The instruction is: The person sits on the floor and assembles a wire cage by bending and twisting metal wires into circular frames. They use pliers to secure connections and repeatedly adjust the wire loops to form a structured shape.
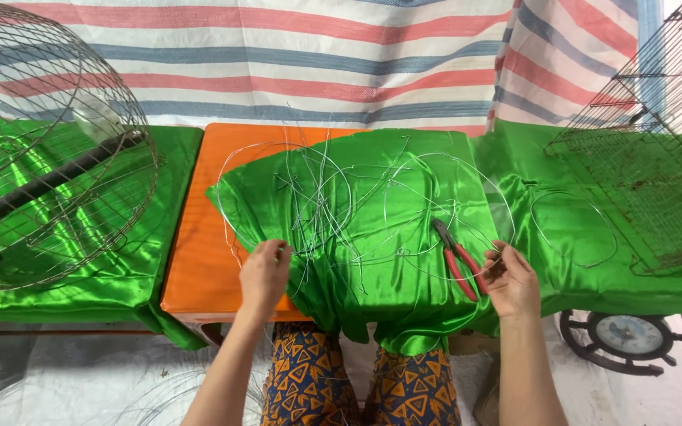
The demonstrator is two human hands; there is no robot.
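Observation:
My left hand (264,274) pinches thin silver wire at the near left edge of a green satin cloth (388,229) draped over an orange table (199,260). A tangle of wire loops and cut strands (333,189) lies spread on the cloth. My right hand (511,280) holds the other part of a wire loop at the near right, fingers curled, right beside red-handled pliers (458,259) lying on the cloth.
A round wire cage frame (49,150) with a dark bar through it sits on green cloth at the left. A rectangular wire mesh cage (649,158) stands at the right, a single wire ring (574,229) beside it. A wheel-shaped clock (623,338) lies on the floor.

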